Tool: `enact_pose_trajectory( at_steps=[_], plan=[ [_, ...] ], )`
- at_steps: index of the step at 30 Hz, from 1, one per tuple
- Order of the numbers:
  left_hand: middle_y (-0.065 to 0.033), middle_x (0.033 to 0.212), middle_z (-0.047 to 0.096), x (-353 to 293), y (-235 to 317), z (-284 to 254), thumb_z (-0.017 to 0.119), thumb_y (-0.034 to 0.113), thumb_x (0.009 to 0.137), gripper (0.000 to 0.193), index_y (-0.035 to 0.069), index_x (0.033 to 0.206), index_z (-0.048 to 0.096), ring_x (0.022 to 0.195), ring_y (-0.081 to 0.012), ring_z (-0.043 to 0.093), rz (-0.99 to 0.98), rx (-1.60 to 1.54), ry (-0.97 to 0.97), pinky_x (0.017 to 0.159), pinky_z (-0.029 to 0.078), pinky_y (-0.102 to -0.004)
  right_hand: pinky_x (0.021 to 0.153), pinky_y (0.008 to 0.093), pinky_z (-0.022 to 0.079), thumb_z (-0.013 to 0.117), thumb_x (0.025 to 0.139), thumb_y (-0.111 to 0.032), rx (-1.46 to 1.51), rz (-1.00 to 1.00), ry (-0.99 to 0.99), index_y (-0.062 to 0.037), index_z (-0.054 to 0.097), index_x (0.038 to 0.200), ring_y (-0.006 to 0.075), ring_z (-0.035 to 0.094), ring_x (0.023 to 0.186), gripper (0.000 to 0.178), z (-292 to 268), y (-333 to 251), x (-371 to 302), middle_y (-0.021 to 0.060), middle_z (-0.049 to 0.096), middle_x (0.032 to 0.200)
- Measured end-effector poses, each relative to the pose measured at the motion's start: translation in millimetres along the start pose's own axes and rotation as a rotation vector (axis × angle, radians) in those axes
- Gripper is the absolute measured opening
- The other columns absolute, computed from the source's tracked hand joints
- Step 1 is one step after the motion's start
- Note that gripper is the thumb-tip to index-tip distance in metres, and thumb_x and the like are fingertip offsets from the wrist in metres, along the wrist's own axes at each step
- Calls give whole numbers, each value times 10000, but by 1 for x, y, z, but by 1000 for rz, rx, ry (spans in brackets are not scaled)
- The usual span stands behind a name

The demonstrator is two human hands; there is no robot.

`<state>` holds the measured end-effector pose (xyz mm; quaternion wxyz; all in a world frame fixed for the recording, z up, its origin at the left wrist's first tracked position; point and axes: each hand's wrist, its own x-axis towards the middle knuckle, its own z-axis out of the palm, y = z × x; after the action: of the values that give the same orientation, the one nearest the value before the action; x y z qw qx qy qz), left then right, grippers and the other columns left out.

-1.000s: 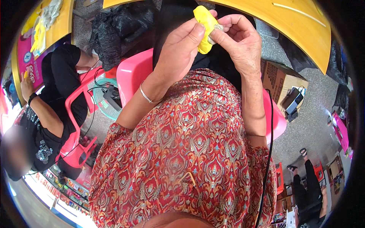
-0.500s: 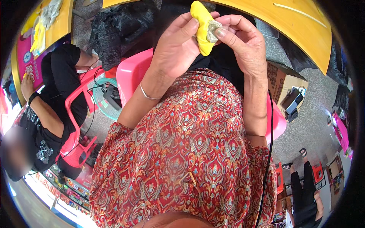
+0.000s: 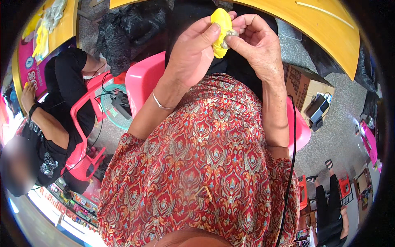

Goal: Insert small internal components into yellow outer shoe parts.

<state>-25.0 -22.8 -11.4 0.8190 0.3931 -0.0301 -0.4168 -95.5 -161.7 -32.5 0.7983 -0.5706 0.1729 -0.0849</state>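
Observation:
A small, soft yellow piece (image 3: pixel 221 19), longish and rounded at its ends, is held up at the table's near edge. My left hand (image 3: pixel 190 54) is closed round its left side, the thumb pressing on its front. A crumpled greyish wad (image 3: pixel 231 33) shows at the yellow piece's right side. My right hand (image 3: pixel 259 48) pinches this wad between thumb and fingers, against the yellow piece. How far the wad goes inside I cannot tell. The right fingertips are partly hidden behind the wad.
Ahead curves a yellow table (image 3: pixel 325 29) with a thin pale stick (image 3: pixel 325 14). Black plastic bags (image 3: pixel 131 29) lie at left, a cardboard box (image 3: pixel 302 88) at right. A seated co-worker (image 3: pixel 53 131) is on my left, near a pink chair (image 3: pixel 78 111) and turquoise basket (image 3: pixel 108 109).
Both hands have come slightly nearer with the yellow piece, which now stands more upright. My right thumb and fingers have shifted on the greyish wad and bent inward.

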Motion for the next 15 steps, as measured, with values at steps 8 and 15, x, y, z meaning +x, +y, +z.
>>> enact_pose_trajectory(
  at_steps=[8, 15],
  plan=[
    [-135, 1272, 551, 4, 4, 8, 568, 155, 943, 367, -62, 1236, 525, 1160, -200, 528, 39, 42, 19, 1031, 376, -339, 753, 213, 493, 745, 764, 20, 44, -171, 86, -7, 623, 966, 70, 569, 806, 238, 2, 6, -1, 0, 602, 853],
    [-149, 1177, 585, 16, 10, -7, 590, 181, 929, 346, -66, 1168, 551, 1084, -195, 558, -82, -29, 35, 959, 431, -323, 772, 221, 493, 713, 791, 30, 74, -57, -4, -10, 618, 992, 76, 581, 825, 226, -5, 11, 2, -7, 602, 881]
  ],
)
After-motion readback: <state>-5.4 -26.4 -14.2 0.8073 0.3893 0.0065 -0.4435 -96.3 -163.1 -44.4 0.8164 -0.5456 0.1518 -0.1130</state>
